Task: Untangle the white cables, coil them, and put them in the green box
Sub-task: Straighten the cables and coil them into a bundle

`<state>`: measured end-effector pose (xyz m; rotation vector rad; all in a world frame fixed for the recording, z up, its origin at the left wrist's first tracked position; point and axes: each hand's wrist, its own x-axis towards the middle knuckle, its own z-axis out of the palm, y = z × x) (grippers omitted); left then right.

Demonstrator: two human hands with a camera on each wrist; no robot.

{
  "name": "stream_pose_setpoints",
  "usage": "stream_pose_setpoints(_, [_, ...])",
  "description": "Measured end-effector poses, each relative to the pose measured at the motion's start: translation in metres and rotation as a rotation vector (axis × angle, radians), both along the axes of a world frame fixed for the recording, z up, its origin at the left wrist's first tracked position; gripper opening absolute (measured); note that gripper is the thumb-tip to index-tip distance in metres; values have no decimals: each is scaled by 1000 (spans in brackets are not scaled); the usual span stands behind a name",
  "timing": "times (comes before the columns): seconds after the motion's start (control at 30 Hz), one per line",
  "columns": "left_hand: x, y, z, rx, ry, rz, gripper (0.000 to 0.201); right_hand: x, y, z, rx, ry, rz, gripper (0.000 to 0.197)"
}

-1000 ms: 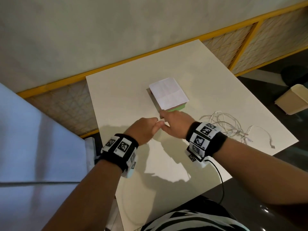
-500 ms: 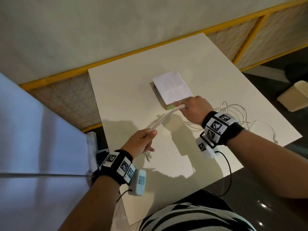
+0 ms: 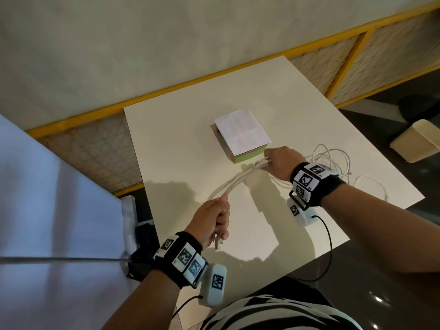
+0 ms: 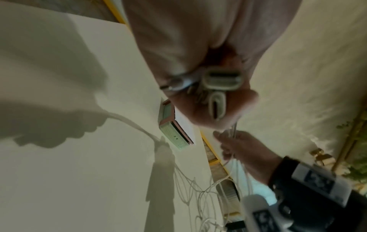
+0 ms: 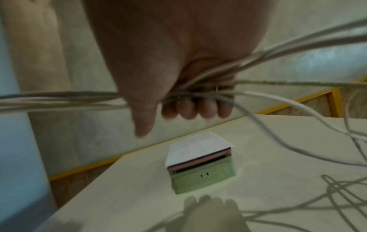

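Several white cables [image 3: 240, 181] run as one bundle between my two hands above the table. My left hand [image 3: 215, 222] grips the near end, fingers curled round it, and the plug ends [image 4: 220, 83] stick out below the fist. My right hand [image 3: 277, 163] grips the same bundle [image 5: 198, 92] farther along, just right of the green box [image 3: 247, 158]. The box [image 5: 200, 179] is green with a pink rim and a white sheet of paper [image 3: 241, 132] lies over its top. The rest of the cables [image 3: 333, 163] lie in loose tangled loops on the table to the right.
The white table [image 3: 178, 151] stands against a yellow-framed mesh fence [image 3: 357, 63]. A cream bin [image 3: 416, 141] sits on the dark floor at the right. A pale blue panel [image 3: 47, 210] fills the left side.
My hands have drawn apart: the left pulled back toward me with the cable ends, the right moved out beside the box. The bundle now stretches between them.
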<state>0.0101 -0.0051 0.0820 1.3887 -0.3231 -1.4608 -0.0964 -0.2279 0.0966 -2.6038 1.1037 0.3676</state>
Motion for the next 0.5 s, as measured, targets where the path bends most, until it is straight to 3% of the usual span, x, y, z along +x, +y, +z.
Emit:
stream_pose_setpoints(0.13, [1,-3,3,-25,28,38,43,-9,16,-12,-24,87,211,94])
stream_pose_setpoints(0.23, [2,-4,5,-27,-37,-5,42,-2,41,-4,-53,-28,372,107])
stream_pose_setpoints(0.3, [2,-5,6,-42,-58,-32,43,10,61,0,30,-159,473,95])
stream_pose_setpoints(0.43, [5,-4,9,-82,-96,-50,40,34,76,10,310,-286,370,19])
stream_pose_setpoints(0.5, [12,-2,6,-82,-221,-62,29,42,75,15,275,-285,362,36])
